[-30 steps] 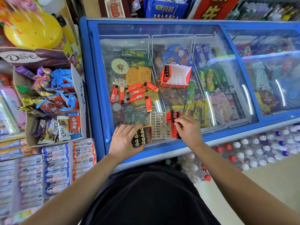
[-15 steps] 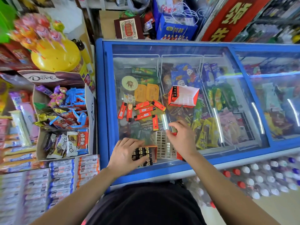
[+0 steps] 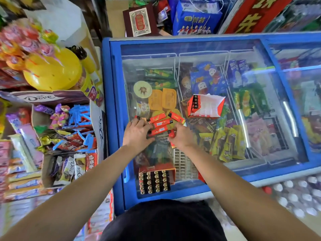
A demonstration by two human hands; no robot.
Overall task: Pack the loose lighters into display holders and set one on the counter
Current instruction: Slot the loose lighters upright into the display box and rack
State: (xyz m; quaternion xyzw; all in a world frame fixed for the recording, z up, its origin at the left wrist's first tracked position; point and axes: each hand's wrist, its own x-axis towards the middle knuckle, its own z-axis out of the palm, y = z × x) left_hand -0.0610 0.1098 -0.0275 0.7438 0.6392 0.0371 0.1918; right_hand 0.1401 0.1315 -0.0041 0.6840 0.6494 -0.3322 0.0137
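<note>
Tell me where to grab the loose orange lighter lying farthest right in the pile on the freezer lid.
Pinch the lighter across its two long sides, toward its right end, coming straight down from above. It lies flat and slanted on the freezer lid, probably too low to get fingers under, and that end sticks out clear of the pile. The right hand is nearest.

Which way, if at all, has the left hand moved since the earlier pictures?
Yes. The left hand has come off the packed holder and moved away from the person, across the freezer lid to the loose lighters.
</note>
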